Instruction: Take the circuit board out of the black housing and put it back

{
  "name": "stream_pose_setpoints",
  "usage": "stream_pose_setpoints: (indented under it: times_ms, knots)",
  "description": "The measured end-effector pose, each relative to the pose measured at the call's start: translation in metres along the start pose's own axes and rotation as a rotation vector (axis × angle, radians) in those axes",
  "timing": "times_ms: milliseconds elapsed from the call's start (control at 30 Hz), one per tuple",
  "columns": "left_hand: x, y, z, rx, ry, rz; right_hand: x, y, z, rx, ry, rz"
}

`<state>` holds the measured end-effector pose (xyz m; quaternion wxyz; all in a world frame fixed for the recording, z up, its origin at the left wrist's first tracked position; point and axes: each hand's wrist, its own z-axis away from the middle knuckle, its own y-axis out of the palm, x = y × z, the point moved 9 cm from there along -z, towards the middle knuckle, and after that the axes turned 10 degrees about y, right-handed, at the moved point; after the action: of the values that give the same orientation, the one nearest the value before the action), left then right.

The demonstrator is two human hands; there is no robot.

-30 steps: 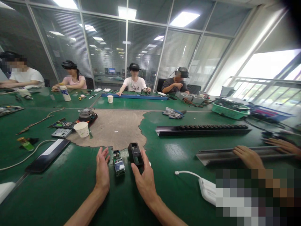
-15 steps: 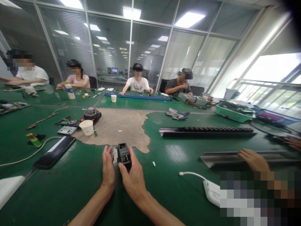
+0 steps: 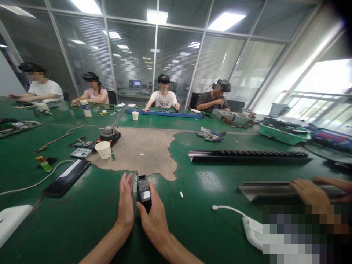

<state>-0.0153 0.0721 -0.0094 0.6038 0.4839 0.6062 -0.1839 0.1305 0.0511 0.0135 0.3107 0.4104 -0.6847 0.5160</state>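
Note:
My right hand (image 3: 155, 216) grips a small black box-shaped device (image 3: 143, 187), its thumb at the near left edge and its fingers along the right side. Slots show at the device's far end, and a pale, bright patch lies on its upper face. Just left of it my left hand (image 3: 126, 203) is held upright with fingers stretched out, holding nothing. A narrow gap seems to separate that palm from the device. Both hands are over the green table (image 3: 187, 227), close to the bare brown patch (image 3: 143, 146).
A phone (image 3: 67, 178), a paper cup (image 3: 103, 150) and electronic parts (image 3: 82, 152) lie left. To the right are a black slotted rail (image 3: 247, 156), a metal channel (image 3: 266, 189) under a co-worker's hand (image 3: 310, 190), and a white cabled adapter (image 3: 253, 233). Several people sit opposite.
The device has tipped slightly in my right hand, and a bright patch now shows on its face. My view has shifted a little left. A co-worker's second hand now shows on the metal channel.

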Motion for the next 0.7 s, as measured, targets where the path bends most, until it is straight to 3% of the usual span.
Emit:
stream_pose_setpoints:
  times_ms: [433,567,700]
  knots:
    - [-0.005,-0.012,-0.001,-0.078,0.024,0.003,0.01,0.019,0.005,0.019,-0.004,-0.067]
    - [0.001,-0.014,-0.003,-0.08,-0.023,0.033,0.018,0.01,0.0,0.033,0.059,-0.111]
    - [0.0,-0.011,-0.002,-0.053,-0.021,0.057,0.028,-0.017,-0.011,-0.013,0.089,-0.154]
